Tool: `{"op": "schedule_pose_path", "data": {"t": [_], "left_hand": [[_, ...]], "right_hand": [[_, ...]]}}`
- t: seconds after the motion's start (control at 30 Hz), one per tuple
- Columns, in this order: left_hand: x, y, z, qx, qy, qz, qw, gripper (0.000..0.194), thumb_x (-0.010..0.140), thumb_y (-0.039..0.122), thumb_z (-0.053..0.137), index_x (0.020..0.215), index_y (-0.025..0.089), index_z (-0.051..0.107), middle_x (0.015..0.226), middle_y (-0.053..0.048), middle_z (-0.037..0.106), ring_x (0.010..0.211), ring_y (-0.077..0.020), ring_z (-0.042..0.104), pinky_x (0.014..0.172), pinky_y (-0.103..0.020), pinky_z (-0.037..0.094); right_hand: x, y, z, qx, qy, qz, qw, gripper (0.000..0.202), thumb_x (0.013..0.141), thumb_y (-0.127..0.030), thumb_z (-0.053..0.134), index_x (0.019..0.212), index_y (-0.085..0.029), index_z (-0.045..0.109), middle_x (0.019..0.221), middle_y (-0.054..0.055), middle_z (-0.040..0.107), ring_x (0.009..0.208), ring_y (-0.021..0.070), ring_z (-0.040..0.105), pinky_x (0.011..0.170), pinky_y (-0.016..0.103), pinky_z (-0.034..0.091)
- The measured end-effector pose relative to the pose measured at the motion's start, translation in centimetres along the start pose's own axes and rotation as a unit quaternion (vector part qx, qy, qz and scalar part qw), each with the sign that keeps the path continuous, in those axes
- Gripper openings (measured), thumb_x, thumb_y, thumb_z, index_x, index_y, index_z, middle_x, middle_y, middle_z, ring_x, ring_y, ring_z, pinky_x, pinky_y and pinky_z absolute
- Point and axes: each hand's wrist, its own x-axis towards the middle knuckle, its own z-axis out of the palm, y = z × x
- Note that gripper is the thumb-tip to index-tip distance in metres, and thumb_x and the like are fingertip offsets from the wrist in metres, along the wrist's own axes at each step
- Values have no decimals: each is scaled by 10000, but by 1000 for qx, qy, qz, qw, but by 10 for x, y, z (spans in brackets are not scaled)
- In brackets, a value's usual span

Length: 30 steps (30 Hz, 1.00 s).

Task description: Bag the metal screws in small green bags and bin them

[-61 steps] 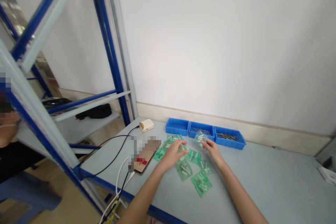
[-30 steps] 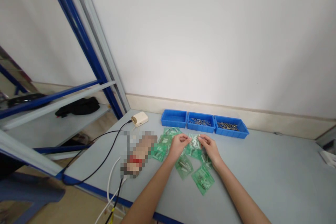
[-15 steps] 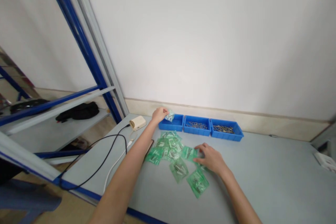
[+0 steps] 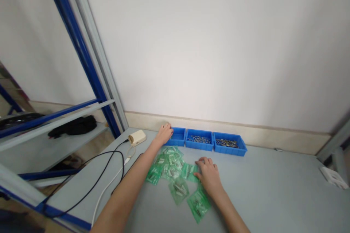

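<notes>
My left hand (image 4: 164, 133) is at the left end of the leftmost blue bin (image 4: 179, 136). Its fingers curl down there, and what they hold, if anything, is hidden. A pile of green plastic bags (image 4: 172, 162) with small metal parts inside lies in front of the bins. My right hand (image 4: 209, 174) rests at the right side of the pile, thumb and fingers apart, touching or just above a green bag (image 4: 189, 172). Closer to me lie two more bags, a paler one (image 4: 179, 190) and a green one (image 4: 199, 204).
The middle bin (image 4: 199, 145) and right bin (image 4: 230, 151) hold loose screw-like metal pieces. To the left are a cream-coloured device (image 4: 137, 138), a black cable (image 4: 105, 174) and a white cable (image 4: 102, 193). A blue frame post (image 4: 82, 52) rises beside the grey table (image 4: 270, 189).
My left hand has lowered at the left bin, and the clear bag it held is out of sight. My right hand stays by the bags. The whole view has shifted slightly.
</notes>
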Motion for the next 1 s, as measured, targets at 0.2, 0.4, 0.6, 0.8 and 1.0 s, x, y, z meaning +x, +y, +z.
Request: {"op": "schedule_pose_path", "data": {"t": [0.2,0.4,0.6,0.8,1.0], "left_hand": [[-15,23,-19,-79,97,-31,992,209,874,254,417,936,192,606,1045,-77,522,1020,-222,431,859,-358,315],[-54,67,-15,-359,0,43,932,283,836,423,463,906,203,627,922,-29,587,899,-171,504,827,-289,374],[-71,94,9,-496,-9,41,867,259,786,385,541,741,147,634,787,-34,606,753,-154,543,708,-253,420],[-73,100,4,-460,115,22,880,148,793,231,540,816,176,676,860,-51,637,839,-176,540,786,-307,425],[-78,95,-3,-442,157,53,882,226,788,123,496,821,223,696,958,-38,637,897,-167,519,825,-317,405]], "right_hand": [[2,6,2,63,10,1,998,124,711,-190,603,827,-225,624,948,39,629,957,229,527,791,335,319],[16,17,10,377,30,57,924,86,660,-274,601,669,-195,571,630,15,640,641,179,595,647,292,408],[24,20,22,582,88,118,800,348,532,-466,695,668,-186,540,532,14,622,535,196,604,577,312,455],[17,11,12,496,155,27,854,307,664,-334,634,935,-191,626,873,64,671,853,212,604,840,381,428],[14,5,-1,464,141,-47,873,136,711,-300,585,741,-206,678,964,56,651,966,218,554,920,373,364]]}}
